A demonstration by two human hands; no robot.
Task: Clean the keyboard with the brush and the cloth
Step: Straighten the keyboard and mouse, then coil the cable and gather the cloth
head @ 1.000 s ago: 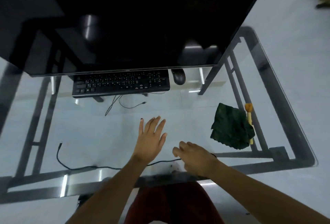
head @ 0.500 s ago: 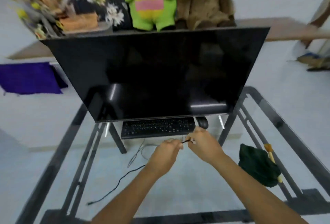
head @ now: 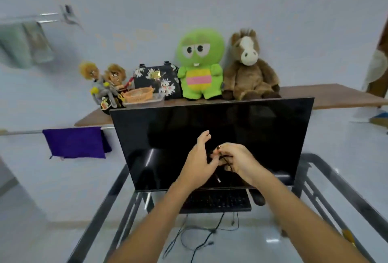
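Left hand: my left hand (head: 199, 158) is raised in front of the monitor (head: 212, 136), fingers straight and loosely spread, holding nothing.
Right hand: my right hand (head: 237, 161) is beside it, fingers curled, pinching a thin dark cable (head: 226, 161); the two hands are touching or nearly so.
Cable: its plug end (head: 218, 178) hangs below my hands, in front of the lower part of the screen. Motion blur here; I cannot tell which device it belongs to.
Keyboard: black keyboard (head: 218, 200) on the glass desk (head: 117, 199), under the monitor's lower edge, partly covered by my left forearm.
Mouse: dark mouse (head: 258, 199) just right of the keyboard.
Loose wires: several thin wires (head: 199, 235) lie on the glass nearer to me than the keyboard.
Brush: a yellowish handle (head: 349, 236) shows at the right by my right forearm, possibly the brush.
Shelf: wooden shelf (head: 336, 97) behind the monitor.
Containers on shelf: orange basket (head: 138, 94) sitting in a clear plastic tray (head: 155, 98); the basket's contents cannot be made out. A floral bag (head: 157, 79) stands behind them, closed.
Toys on shelf: green plush (head: 199, 63), brown plush horse (head: 249, 67), two small dolls (head: 105, 82) left of the basket.
Purple cloth: hangs on a rail (head: 75, 145) left of the monitor.
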